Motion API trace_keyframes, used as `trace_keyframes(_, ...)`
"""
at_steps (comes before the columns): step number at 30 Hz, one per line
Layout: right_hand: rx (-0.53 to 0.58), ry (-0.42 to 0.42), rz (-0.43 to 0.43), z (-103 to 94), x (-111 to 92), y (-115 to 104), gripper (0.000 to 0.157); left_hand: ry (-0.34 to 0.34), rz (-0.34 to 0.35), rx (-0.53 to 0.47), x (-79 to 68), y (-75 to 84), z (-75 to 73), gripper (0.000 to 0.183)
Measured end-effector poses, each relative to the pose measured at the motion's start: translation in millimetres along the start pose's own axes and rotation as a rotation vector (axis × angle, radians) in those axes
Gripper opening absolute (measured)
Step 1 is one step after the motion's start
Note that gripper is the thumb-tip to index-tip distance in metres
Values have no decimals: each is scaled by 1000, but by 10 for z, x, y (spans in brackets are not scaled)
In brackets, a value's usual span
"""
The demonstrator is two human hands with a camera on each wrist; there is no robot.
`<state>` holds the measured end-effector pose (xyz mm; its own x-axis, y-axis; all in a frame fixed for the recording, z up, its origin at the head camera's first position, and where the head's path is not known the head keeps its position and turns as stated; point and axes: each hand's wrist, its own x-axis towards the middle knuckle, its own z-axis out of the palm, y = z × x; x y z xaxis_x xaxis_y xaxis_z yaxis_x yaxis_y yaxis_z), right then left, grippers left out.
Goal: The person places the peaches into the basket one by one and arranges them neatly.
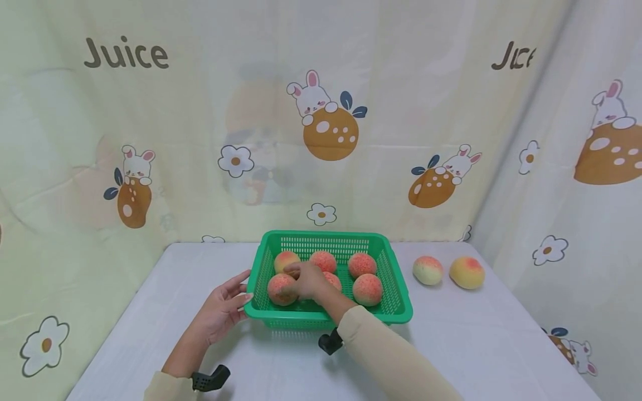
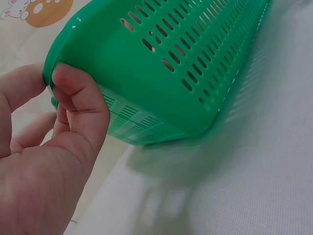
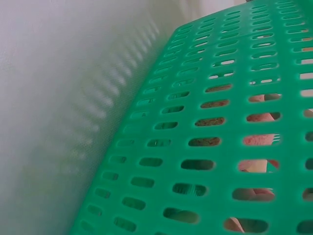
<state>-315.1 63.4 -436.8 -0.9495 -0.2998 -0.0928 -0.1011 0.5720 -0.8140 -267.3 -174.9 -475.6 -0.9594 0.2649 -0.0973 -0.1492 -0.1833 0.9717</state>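
Observation:
A green plastic basket (image 1: 331, 317) with slotted walls holds several red-and-yellow peaches. My left hand (image 1: 223, 309) grips the basket's left rim, and the left wrist view shows the thumb and fingers of that hand (image 2: 54, 147) pinching the green edge (image 2: 51, 61). Inside the basket, my right hand (image 1: 308, 280) has its thumb and fingers curled on the front-left peach (image 1: 281, 289). A yellower peach (image 1: 286, 259) lies just behind it. The right hand partly covers the front-middle peach (image 1: 332, 280). In the right wrist view, the basket's slotted wall (image 3: 230, 117) mostly hides that hand.
Two more peaches lie on the white table (image 1: 451, 334) right of the basket: a pale one (image 1: 428, 270) and a yellow one (image 1: 467, 272). Inside the basket, two peaches sit toward the right, one behind (image 1: 362, 265) and one in front (image 1: 368, 289). A printed curtain (image 1: 401, 111) hangs behind.

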Motion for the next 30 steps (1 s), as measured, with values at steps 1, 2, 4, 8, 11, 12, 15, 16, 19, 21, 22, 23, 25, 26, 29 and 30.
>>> trace_keyframes(1,4,-1,2,1,-6,-2,57,1,-1,3,0,-4,-2,71)
trace_keyframes(2,6,-1,3,2,-14,-2,57,1,-1,6,0,-8,-4,71)
trace_keyframes(4,0,2,-6,-7,-30,-3,57,3,-3,11,-2,-14,-6,71)
trace_keyframes(8,-23,4,-16,-43,-75,-9,58,3,-5,14,-4,-18,-6,71)
trace_keyframes(11,-11,1,-8,-88,-109,-8,58,2,-3,10,-3,-15,-8,72)
trace_keyframes(12,-1,3,-7,-103,-119,-6,58,1,-2,8,-1,-13,-8,72)
trace_keyframes(15,12,9,-17,-146,-144,19,57,-1,3,7,6,-9,-9,73)
trace_keyframes(16,15,11,-28,-156,-150,33,57,-1,4,10,8,-8,-9,73)
trace_keyframes(19,46,6,-72,-194,-179,71,58,3,6,15,11,-8,-10,72)
trace_keyframes(21,82,-6,-90,-230,-211,90,59,6,6,18,10,-9,-10,72)
trace_keyframes(22,96,-8,-98,-249,-230,94,59,9,5,19,10,-10,-11,72)
trace_keyframes(23,108,-10,-104,-271,-248,100,60,11,3,19,8,-9,-10,72)
trace_keyframes(25,135,-9,-113,-317,-292,108,59,14,2,18,5,-5,-8,72)
trace_keyframes(26,146,-5,-115,-341,-315,114,58,15,1,19,4,-4,-6,72)
trace_keyframes(29,175,15,-126,-414,-392,144,54,16,1,17,4,0,-2,72)
trace_keyframes(30,185,21,-126,-439,-420,154,54,16,1,17,6,-2,-2,72)
